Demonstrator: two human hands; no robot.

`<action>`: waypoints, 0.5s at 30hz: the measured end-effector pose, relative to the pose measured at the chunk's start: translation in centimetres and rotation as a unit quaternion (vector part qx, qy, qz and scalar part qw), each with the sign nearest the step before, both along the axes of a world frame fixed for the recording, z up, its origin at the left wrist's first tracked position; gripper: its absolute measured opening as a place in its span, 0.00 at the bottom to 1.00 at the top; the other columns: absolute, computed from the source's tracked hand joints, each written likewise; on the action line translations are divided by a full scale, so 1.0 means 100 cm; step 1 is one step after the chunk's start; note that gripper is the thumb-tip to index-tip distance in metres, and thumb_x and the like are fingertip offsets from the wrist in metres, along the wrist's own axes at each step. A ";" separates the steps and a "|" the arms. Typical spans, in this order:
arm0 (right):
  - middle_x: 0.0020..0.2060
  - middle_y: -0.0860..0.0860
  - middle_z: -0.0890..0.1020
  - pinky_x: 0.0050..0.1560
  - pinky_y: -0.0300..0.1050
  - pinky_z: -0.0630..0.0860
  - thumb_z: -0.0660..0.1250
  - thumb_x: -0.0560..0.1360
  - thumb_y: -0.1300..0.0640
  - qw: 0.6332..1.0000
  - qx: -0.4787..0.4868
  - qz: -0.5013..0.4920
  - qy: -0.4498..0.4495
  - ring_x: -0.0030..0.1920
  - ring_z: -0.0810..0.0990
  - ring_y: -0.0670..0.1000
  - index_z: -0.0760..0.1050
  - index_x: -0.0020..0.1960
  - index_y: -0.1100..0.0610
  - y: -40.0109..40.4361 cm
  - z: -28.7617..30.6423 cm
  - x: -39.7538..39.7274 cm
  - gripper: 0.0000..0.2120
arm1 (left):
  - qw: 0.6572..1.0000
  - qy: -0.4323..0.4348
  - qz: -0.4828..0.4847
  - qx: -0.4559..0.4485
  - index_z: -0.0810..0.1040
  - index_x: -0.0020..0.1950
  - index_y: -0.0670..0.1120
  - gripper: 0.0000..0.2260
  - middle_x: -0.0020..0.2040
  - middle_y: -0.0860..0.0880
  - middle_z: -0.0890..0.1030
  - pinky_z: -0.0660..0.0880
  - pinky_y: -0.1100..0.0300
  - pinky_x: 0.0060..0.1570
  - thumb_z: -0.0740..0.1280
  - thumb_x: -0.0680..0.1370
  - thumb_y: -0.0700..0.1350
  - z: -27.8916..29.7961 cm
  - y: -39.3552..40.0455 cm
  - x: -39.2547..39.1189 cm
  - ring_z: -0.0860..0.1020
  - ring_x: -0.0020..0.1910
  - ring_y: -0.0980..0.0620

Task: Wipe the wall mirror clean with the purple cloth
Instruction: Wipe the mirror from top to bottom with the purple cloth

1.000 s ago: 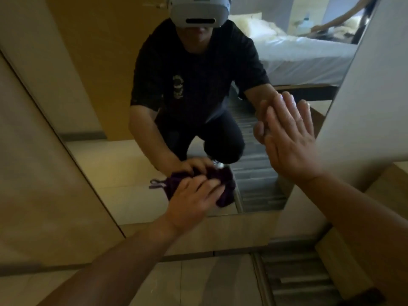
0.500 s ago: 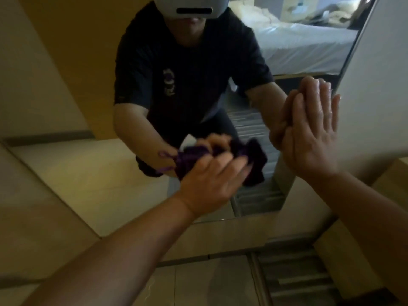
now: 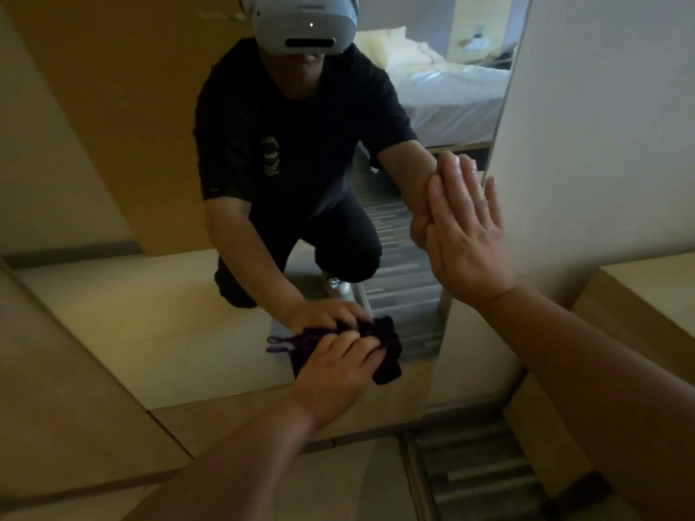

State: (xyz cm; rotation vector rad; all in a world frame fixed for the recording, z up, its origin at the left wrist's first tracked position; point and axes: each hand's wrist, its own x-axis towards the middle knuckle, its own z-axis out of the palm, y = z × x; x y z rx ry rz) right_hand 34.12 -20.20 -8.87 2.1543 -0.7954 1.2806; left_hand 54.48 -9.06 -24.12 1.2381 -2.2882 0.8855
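While right hand [image 3: 464,242] braces flat, left hand [image 3: 338,368] presses purple cloth [image 3: 387,351] on mirror [image 3: 169,314]

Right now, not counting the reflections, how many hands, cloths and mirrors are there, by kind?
Hands: 2, the left hand on the purple cloth and the right hand flat on the wall mirror
Cloths: 1
Mirrors: 1
Total: 4

White bed [image 3: 451,88] reflected, beige wall [image 3: 601,126], striped floor mat [image 3: 481,483], wooden ledge [image 3: 647,295]

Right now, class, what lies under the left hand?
The purple cloth lies bunched under the left hand, against the mirror. The glass beneath it is covered.
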 end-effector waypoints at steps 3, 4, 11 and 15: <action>0.77 0.61 0.58 0.77 0.65 0.50 0.54 0.83 0.59 0.998 0.045 0.033 0.008 0.78 0.54 0.61 0.59 0.77 0.63 0.013 0.011 -0.018 0.23 | 0.992 0.075 -0.003 -0.105 0.78 0.64 0.47 0.15 0.61 0.47 0.77 0.69 0.49 0.51 0.62 0.80 0.40 0.082 -0.010 -0.010 0.74 0.56 0.43; 0.77 0.61 0.58 0.77 0.64 0.50 0.54 0.83 0.59 0.998 0.050 0.033 -0.012 0.79 0.53 0.60 0.59 0.77 0.63 0.014 0.015 -0.024 0.24 | 0.986 0.088 -0.006 -0.140 0.79 0.64 0.47 0.13 0.61 0.46 0.78 0.69 0.49 0.51 0.62 0.81 0.40 0.112 -0.015 -0.012 0.75 0.56 0.43; 0.80 0.57 0.45 0.79 0.60 0.40 0.44 0.85 0.48 0.977 0.173 -0.115 -0.047 0.80 0.39 0.55 0.43 0.81 0.57 -0.022 0.033 -0.061 0.27 | 0.934 0.096 -0.016 -0.342 0.83 0.60 0.48 0.11 0.57 0.46 0.82 0.72 0.47 0.52 0.65 0.82 0.40 0.278 -0.051 -0.041 0.79 0.55 0.42; 0.80 0.58 0.42 0.78 0.59 0.38 0.44 0.85 0.46 0.973 0.168 -0.159 0.000 0.78 0.35 0.54 0.39 0.80 0.58 -0.047 0.023 -0.066 0.30 | 0.926 0.053 0.013 -0.375 0.83 0.60 0.49 0.11 0.57 0.49 0.83 0.72 0.50 0.52 0.65 0.82 0.40 0.299 -0.077 -0.058 0.81 0.54 0.45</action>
